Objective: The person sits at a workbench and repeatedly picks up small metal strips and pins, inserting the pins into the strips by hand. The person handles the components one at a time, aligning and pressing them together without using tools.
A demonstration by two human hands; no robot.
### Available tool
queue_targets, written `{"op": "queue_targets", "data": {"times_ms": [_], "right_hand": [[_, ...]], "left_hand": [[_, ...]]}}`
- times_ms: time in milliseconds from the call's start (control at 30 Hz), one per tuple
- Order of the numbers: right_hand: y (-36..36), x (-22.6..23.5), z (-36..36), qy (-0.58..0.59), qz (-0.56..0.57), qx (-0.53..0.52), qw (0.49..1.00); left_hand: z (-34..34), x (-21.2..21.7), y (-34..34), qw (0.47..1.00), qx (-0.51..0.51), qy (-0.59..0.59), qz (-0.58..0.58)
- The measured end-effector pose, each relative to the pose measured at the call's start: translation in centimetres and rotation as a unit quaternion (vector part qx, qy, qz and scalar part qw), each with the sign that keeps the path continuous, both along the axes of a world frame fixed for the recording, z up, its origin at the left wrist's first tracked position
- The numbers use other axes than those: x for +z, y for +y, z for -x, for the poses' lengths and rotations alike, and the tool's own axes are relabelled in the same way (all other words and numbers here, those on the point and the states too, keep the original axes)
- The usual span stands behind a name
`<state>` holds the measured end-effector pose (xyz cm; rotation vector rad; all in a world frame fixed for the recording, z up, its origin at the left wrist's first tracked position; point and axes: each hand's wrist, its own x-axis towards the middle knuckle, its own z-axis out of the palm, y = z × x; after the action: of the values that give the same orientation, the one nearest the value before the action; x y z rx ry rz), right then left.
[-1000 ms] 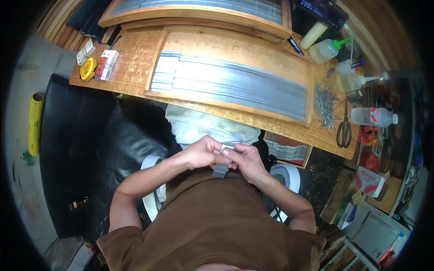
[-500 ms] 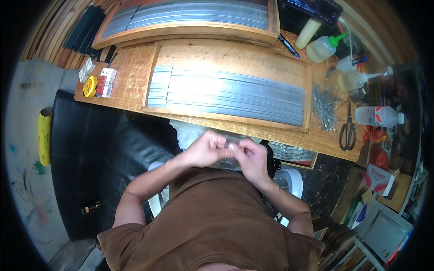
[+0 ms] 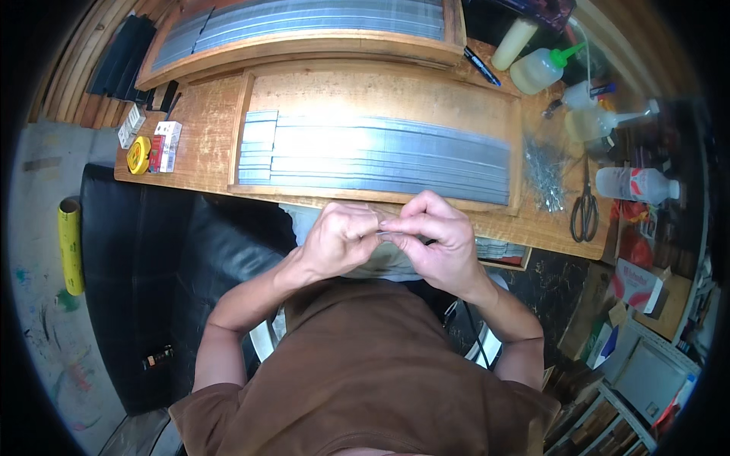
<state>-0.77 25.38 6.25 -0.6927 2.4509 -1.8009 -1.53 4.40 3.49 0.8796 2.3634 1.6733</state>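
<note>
In front of my body, just off the table's front edge, both hands meet at the fingertips. A small thin greyish piece (image 3: 391,232) shows between them; its kind is too small to make out. My left hand (image 3: 340,237) is curled with its fingers pressed together at one end of the piece. Thumb and index finger of my right hand (image 3: 443,235) pinch the other end. Beyond them lies a shallow wooden tray (image 3: 319,78) holding long flat grey metal strips (image 3: 388,156), with a group of short strips (image 3: 258,144) at its left.
A second wooden tray (image 3: 304,53) of strips lies behind. On the right are a pile of thin metal pins (image 3: 544,175), scissors (image 3: 585,209), a squeeze bottle (image 3: 538,70) and a water bottle (image 3: 635,185). A yellow tape measure (image 3: 138,155) sits left. A black sofa (image 3: 129,304) stands beside me.
Both hands have risen slightly toward the table edge and appear larger. My right fingers now pinch the piece with the thumb below. The whole view has shifted a little.
</note>
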Motion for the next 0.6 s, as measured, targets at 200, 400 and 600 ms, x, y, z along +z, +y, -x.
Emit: {"op": "queue_targets", "data": {"times_ms": [200, 400, 600], "right_hand": [[-0.2, 1.3, -0.6, 0.065, 0.026, -0.013, 0.997], [-0.1, 0.3, 0.4, 0.015, 0.046, -0.023, 0.999], [-0.3, -0.6, 0.8, 0.012, 0.051, -0.023, 0.998]], "left_hand": [[0.3, 1.8, 0.6, 0.995, 0.007, 0.081, -0.058], [1.2, 0.9, 0.7, 0.998, 0.016, 0.031, -0.058], [1.5, 0.3, 0.3, 0.998, 0.019, 0.023, -0.052]]}}
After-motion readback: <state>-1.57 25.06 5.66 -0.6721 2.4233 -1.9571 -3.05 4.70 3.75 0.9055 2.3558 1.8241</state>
